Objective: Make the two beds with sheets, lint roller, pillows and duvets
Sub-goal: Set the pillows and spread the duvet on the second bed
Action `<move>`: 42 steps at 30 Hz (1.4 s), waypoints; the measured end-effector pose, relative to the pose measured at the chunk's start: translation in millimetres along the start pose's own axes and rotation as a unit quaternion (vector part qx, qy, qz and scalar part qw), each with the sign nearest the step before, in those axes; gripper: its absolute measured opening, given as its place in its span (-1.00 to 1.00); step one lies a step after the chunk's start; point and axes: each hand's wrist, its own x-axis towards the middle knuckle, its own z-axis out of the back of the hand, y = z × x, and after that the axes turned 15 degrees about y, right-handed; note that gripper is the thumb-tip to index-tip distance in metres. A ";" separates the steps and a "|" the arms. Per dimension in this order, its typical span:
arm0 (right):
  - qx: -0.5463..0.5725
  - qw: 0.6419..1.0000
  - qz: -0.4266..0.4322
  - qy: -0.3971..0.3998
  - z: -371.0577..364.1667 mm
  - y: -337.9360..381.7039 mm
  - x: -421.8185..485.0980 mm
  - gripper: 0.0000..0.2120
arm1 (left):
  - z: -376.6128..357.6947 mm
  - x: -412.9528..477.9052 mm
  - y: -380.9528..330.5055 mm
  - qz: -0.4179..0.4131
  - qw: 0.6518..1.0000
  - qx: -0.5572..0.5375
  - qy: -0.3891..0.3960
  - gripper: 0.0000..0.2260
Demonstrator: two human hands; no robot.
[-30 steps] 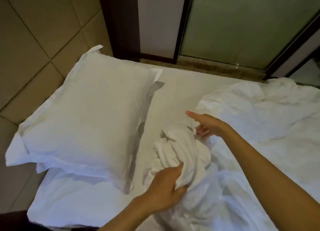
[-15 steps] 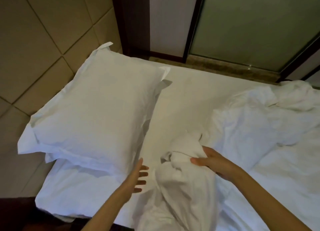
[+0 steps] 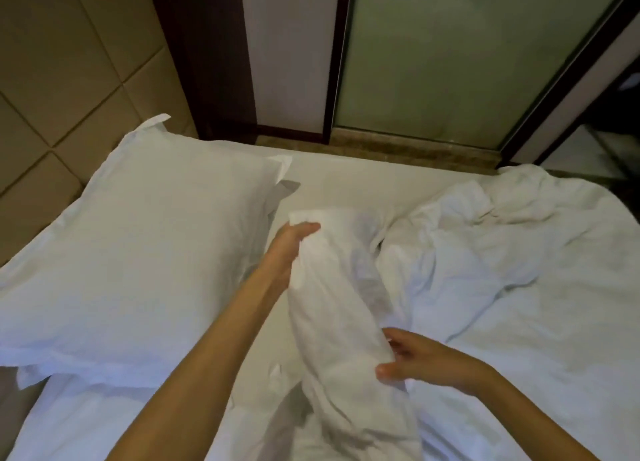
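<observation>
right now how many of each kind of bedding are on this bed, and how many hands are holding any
pillow: 1
duvet: 1
sheet: 1
hands gripping the duvet: 2, left hand and right hand
total: 5

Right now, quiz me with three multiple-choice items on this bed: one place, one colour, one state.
1. The pillow lies: A) by the padded headboard; B) on the floor; C) under the person's right arm.
2. The duvet is: A) red; B) white; C) green.
3. The left hand and right hand: A) both open; B) only the left grips; C) both grip the duvet.
Answers: 1 A, it sits beside the padded panels; 2 B, plain white cloth; 3 C, both hands' fingers curl round the bunched roll.
</observation>
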 end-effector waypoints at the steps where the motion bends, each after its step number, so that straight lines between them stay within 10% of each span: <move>1: -0.012 0.998 0.042 -0.037 1.3 19.8 6.2 -0.36 | -8.2 -4.0 -32.8 -0.054 0.998 0.021 0.005 -0.91; 6: -0.098 0.944 0.271 -0.162 -10.9 151.7 73.0 -0.40 | -32.4 -18.6 -185.4 -0.298 0.937 0.183 -0.015 -0.88; 10: -0.063 0.895 0.353 -0.265 27.4 219.9 111.7 -0.26 | -8.4 -14.1 -232.3 -0.290 0.898 0.324 -0.074 -0.54; 14: -0.276 0.921 0.126 -0.245 75.5 176.2 147.7 -0.25 | 67.9 -23.0 -176.6 -0.145 0.901 0.389 -0.123 -0.46; 22: -0.311 0.899 -0.296 -0.083 26.0 -79.5 174.9 -0.27 | 173.1 -111.9 145.4 0.277 0.915 0.209 -0.205 -0.53; 26: -0.226 0.922 -0.297 -0.099 3.1 -134.5 172.7 -0.25 | 167.2 -104.5 207.3 0.282 0.931 0.087 -0.214 -0.21; 31: 0.048 0.973 -0.026 -0.223 -28.1 -53.0 164.4 -0.36 | 86.1 -58.2 220.8 0.148 0.961 0.202 -0.121 -0.66; 34: -0.102 0.958 -0.090 -0.252 -6.9 -28.5 154.9 -0.20 | -0.9 -48.3 230.1 0.096 0.958 0.270 0.033 -0.69; 38: -0.148 0.891 -0.183 -0.387 59.5 -71.1 118.0 -0.62 | -25.2 -50.3 251.4 0.093 0.916 0.310 0.239 -0.65; 42: -0.054 0.833 -0.320 -0.449 109.2 -139.1 72.5 -0.65 | 45.8 -44.3 277.2 0.112 0.939 0.312 -0.097 -0.63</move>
